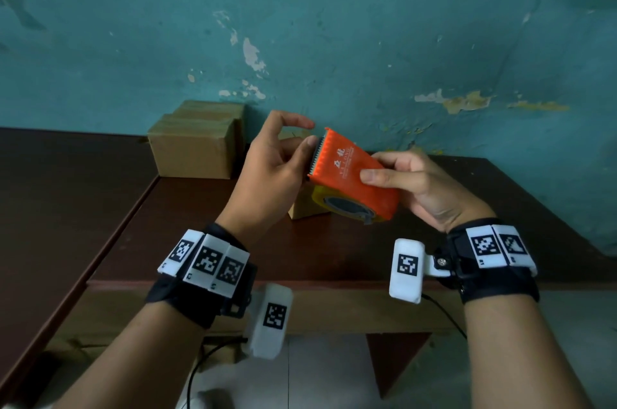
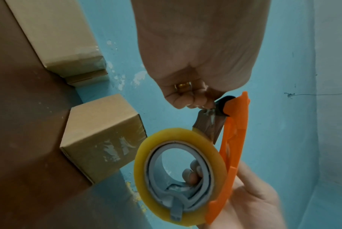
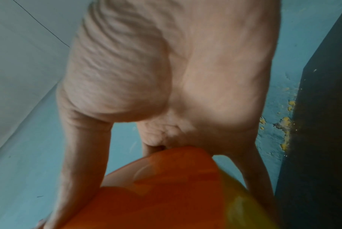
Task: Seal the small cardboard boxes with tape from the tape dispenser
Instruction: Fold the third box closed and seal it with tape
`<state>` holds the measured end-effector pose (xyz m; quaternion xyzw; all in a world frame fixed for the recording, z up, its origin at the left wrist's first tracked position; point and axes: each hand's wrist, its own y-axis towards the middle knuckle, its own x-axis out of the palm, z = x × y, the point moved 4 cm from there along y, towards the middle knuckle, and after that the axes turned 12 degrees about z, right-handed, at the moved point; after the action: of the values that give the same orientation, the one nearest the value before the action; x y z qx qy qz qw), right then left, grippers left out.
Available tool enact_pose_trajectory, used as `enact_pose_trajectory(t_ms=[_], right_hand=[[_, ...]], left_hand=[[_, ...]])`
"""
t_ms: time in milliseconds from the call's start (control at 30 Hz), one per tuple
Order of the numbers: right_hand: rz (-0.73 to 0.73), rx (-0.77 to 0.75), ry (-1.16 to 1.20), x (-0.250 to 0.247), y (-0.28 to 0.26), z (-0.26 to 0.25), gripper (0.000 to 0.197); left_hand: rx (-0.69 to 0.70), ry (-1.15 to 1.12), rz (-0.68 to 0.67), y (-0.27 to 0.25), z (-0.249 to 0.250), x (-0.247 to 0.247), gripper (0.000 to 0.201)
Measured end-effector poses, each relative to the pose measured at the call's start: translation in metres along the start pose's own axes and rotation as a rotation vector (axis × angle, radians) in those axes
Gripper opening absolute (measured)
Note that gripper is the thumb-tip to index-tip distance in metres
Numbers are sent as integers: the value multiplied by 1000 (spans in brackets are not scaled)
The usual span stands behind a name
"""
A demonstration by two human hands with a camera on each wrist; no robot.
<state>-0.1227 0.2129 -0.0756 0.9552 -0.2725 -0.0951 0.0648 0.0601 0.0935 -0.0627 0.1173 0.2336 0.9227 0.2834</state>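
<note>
Right hand grips tape dispenser; left hand seemingly pinches tape end, per left wrist only.

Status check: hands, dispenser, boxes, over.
Right hand grips the orange tape dispenser, held above the table. Left hand pinches at its toothed end, apparently the tape end. Nearest small box behind the dispenser; nothing blocking.

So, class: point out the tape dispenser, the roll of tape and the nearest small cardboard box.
tape dispenser (image 1: 355, 176), head view, orange top plate.
roll of tape (image 2: 178, 134), left wrist view, yellow outer rim.
small cardboard box (image 2: 99, 124), left wrist view, top face.
</note>
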Motion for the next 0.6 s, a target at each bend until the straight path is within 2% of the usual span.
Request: enact_pose_trajectory(t_ms=[167, 400, 600], right_hand=[[26, 9, -129, 6, 1, -2, 60], [35, -29, -197, 8, 4, -7, 76], [13, -53, -235, 7, 12, -8, 68]], left_hand=[[-4, 54, 7, 2, -6, -8, 19], [-1, 85, 27, 12, -23, -24, 19], [2, 128, 25, 16, -36, -33, 18]])
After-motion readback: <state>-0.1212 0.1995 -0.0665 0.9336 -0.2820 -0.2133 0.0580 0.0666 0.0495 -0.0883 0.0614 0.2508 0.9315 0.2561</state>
